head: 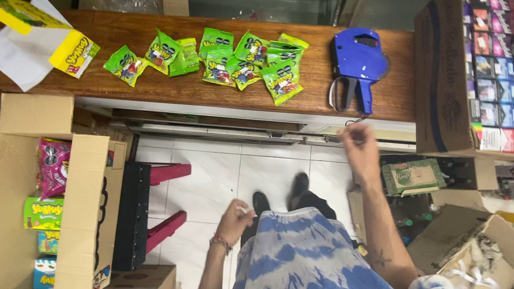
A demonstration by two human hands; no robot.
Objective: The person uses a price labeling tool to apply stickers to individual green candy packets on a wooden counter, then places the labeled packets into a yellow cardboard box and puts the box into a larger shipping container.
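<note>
Looking down from head height, the view shows a wooden surface (218, 90) running left to right across the top of the frame, with white floor tiles (223, 176) below it. The right hand (359, 147) is raised just below the front edge of the surface, its grip loosely curled and blurred, holding nothing that can be made out. Directly above it, close by, lies a blue price-labelling gun (356, 61); its long axis runs away from the person, with the handle and trigger lever pointing back toward the right hand and the head farthest off. The left hand (233, 220) hangs lower, near the waist, with fingers closed on something small and pale that is too blurred to name; it is well apart from the gun, so the right hand is much the nearer. To the left of the gun, about 10 green candy packets (234, 59) lie scattered and partly overlapping on the surface, and a yellow packet with white paper (55, 50) rests at the far left. Nothing stands between the right hand and the gun's handle. An open cardboard box of small packs (443, 73) flanks the gun on the right; another open carton (81, 191) of sweets stands at the left.
</note>
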